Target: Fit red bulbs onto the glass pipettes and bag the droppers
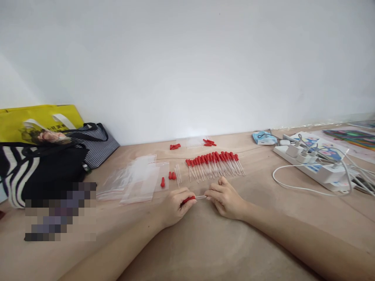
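Your left fingers (182, 194) clamp the soft-looking red bulb (188, 200); your right fingers (213, 192) pinch the clear tube (200, 197) spanning between them. Probably light, slick, brittle: hold the tube near the bulb.

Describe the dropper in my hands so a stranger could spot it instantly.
On the tan table, find the row of red-topped clear tubes. Nearer the camera, the left hand grips a red bulb, and a clear tube runs from it to the right hand. Unlike those in the row, this one is held, not lying down.
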The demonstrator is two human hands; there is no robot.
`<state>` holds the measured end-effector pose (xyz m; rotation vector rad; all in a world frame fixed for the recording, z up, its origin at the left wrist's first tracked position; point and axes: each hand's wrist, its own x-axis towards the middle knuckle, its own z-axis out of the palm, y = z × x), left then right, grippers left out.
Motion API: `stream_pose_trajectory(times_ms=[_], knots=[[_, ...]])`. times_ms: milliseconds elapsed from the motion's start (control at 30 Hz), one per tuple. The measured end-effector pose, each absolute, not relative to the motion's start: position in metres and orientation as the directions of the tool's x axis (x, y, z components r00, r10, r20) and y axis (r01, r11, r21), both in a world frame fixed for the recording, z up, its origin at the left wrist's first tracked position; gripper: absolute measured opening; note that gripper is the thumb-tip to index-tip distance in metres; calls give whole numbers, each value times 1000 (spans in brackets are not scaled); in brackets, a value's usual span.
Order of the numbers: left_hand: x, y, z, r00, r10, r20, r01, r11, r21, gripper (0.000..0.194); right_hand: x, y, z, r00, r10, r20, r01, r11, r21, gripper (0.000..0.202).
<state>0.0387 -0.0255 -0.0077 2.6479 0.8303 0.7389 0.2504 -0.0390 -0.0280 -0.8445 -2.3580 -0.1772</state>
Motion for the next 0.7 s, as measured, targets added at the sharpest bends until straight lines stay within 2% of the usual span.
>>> stream_pose_trajectory(times_ms=[400,567,700], knots=[[40,-26,-10,742,536,404,418,-840,346,24,240,-41,-31,-596,615,516,601,768,-220,24],[37,-21,-10,722,557,410,452,-828,331,23,240,-40,-22,-601,638,481,633,748,-201,24],[33,-16,-8,674,574,464,528,-815,241,22,239,-45,-10,-603,658,451,663,728,-175,17]])
